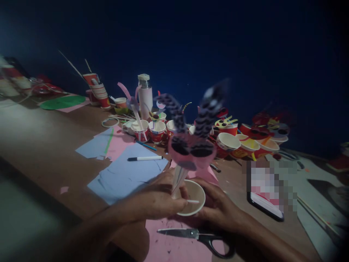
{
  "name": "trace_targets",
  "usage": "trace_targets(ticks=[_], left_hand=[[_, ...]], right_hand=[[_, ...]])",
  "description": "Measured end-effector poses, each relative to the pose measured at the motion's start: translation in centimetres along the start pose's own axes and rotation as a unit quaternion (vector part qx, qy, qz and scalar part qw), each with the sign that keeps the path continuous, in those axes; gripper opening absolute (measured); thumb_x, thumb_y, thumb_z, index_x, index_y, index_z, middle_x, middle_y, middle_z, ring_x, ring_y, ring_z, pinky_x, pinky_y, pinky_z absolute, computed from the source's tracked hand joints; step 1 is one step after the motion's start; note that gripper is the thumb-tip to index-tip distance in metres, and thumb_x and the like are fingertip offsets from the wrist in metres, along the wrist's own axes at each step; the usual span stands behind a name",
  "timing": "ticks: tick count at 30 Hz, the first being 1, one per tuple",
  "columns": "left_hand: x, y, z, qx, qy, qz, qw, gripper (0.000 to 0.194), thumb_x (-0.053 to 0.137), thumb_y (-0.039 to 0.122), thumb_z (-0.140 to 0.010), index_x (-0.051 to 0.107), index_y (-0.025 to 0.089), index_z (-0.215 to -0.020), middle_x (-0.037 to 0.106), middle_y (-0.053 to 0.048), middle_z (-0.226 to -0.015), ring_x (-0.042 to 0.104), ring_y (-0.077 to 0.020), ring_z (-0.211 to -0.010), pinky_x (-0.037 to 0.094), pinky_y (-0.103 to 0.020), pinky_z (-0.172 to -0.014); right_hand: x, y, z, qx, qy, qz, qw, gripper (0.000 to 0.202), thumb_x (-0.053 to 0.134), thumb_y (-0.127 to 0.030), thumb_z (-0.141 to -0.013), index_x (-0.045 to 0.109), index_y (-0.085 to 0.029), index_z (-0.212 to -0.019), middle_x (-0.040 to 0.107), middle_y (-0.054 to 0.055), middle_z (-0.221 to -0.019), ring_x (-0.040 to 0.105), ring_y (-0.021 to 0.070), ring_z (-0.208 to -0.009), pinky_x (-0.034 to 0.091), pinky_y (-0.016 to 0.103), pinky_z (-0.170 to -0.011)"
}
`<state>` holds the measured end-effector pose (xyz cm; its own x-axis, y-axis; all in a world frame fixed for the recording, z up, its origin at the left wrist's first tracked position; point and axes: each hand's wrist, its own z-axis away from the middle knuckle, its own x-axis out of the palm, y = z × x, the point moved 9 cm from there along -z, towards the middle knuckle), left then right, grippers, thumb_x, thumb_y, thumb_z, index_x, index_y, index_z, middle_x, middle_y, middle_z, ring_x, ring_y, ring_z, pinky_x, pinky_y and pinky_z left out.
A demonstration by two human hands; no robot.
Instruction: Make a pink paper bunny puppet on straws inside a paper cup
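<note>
A paper cup (pixel 200 198) stands tilted toward me between both hands. My left hand (pixel 166 193) is closed at its left rim, thumb over the edge, pinching the clear plastic strip (pixel 178 178) that rises from the cup. On top of that strip sits a pink paper bunny face (pixel 192 154) with big black eyes and two long black-patterned ears. My right hand (pixel 216 202) wraps the right side of the cup. A small white stick lies across the cup's mouth. Black-handled scissors (pixel 193 234) lie just below, on pink paper (pixel 177 247).
Several decorated paper cups (pixel 229 142) line the back, near a white bottle (pixel 145 96) and a stack of cups (pixel 99 94). Blue paper sheets (pixel 122 178) and a marker (pixel 144 158) lie left. At right are a phone (pixel 265 207) and thin sticks (pixel 317 214).
</note>
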<state>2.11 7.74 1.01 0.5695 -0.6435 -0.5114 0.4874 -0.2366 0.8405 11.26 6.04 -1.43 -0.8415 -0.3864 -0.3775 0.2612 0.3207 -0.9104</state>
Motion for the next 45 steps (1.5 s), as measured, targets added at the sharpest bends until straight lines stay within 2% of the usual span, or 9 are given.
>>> trace_targets(ticks=[4,15,18,23,29,34,40,45], left_hand=[[-0.5,0.2,-0.4,0.007,0.015,-0.077,0.997,0.008,0.054,0.025,-0.067,0.059,0.019,-0.068,0.057,0.001,-0.089,0.053,-0.0143,-0.072,0.037,-0.021,-0.051],[-0.4,1.5,-0.9,0.101,0.003,-0.133,0.986,0.009,0.056,0.028,-0.068,0.057,0.019,-0.066,0.053,0.002,-0.089,0.05,-0.0159,-0.087,0.039,-0.024,-0.073],[-0.3,1.6,-0.9,0.128,0.01,-0.144,0.981,0.014,0.055,0.033,-0.069,0.057,0.02,-0.067,0.053,0.002,-0.086,0.049,-0.0157,-0.085,0.039,-0.025,-0.072],[-0.1,1.6,-0.9,0.153,0.004,-0.171,0.973,0.007,0.053,0.025,-0.066,0.054,0.019,-0.068,0.054,0.001,-0.082,0.049,-0.0143,-0.077,0.038,-0.023,-0.062],[0.0,1.8,-0.9,0.171,-0.006,-0.153,0.973,0.007,0.055,0.026,-0.068,0.054,0.019,-0.066,0.054,-0.001,-0.082,0.051,-0.0167,-0.079,0.039,-0.025,-0.062],[0.1,1.5,-0.9,0.166,0.011,-0.151,0.974,0.007,0.058,0.021,-0.065,0.053,0.019,-0.062,0.056,-0.002,-0.081,0.052,-0.0176,-0.077,0.037,-0.027,-0.058],[0.4,1.3,-1.0,0.162,0.008,-0.171,0.972,0.005,0.054,0.022,-0.068,0.056,0.02,-0.072,0.056,-0.001,-0.087,0.051,-0.0165,-0.082,0.038,-0.026,-0.066],[0.5,1.5,-1.2,0.148,-0.007,-0.164,0.975,0.003,0.052,0.021,-0.068,0.055,0.019,-0.069,0.055,0.0,-0.087,0.052,-0.0167,-0.083,0.039,-0.026,-0.071]], right_hand=[[-0.2,0.6,0.3,0.009,0.0,0.026,1.0,0.055,0.067,-0.026,-0.071,0.045,-0.025,-0.121,0.055,0.006,-0.114,0.056,0.0208,-0.096,0.045,0.031,-0.083],[0.3,2.6,1.1,0.08,-0.026,0.017,0.996,0.052,0.064,-0.03,-0.073,0.046,-0.025,-0.121,0.06,0.007,-0.107,0.061,0.0196,-0.081,0.051,0.027,-0.068],[0.2,3.0,1.4,0.099,-0.03,0.025,0.994,0.047,0.064,-0.03,-0.073,0.049,-0.025,-0.117,0.062,0.006,-0.105,0.062,0.0204,-0.084,0.051,0.026,-0.07],[-0.3,3.7,2.1,0.129,-0.019,0.08,0.988,0.047,0.065,-0.035,-0.071,0.053,-0.022,-0.114,0.062,0.009,-0.109,0.06,0.025,-0.093,0.052,0.028,-0.07],[-1.0,3.0,1.6,0.121,0.002,0.141,0.983,0.041,0.07,-0.039,-0.064,0.064,-0.022,-0.101,0.068,0.009,-0.093,0.063,0.0276,-0.082,0.054,0.032,-0.065],[-0.2,2.0,0.9,0.087,-0.022,0.11,0.99,0.033,0.064,-0.039,-0.07,0.065,-0.024,-0.099,0.069,0.007,-0.081,0.064,0.0251,-0.071,0.054,0.031,-0.06],[-0.8,2.4,1.5,0.071,0.009,0.111,0.991,0.038,0.067,-0.035,-0.068,0.061,-0.024,-0.105,0.068,0.007,-0.089,0.064,0.0236,-0.075,0.053,0.028,-0.06],[-0.7,2.7,1.7,0.069,-0.002,0.103,0.992,0.042,0.068,-0.034,-0.069,0.058,-0.025,-0.109,0.066,0.006,-0.095,0.063,0.0229,-0.078,0.052,0.028,-0.062]])
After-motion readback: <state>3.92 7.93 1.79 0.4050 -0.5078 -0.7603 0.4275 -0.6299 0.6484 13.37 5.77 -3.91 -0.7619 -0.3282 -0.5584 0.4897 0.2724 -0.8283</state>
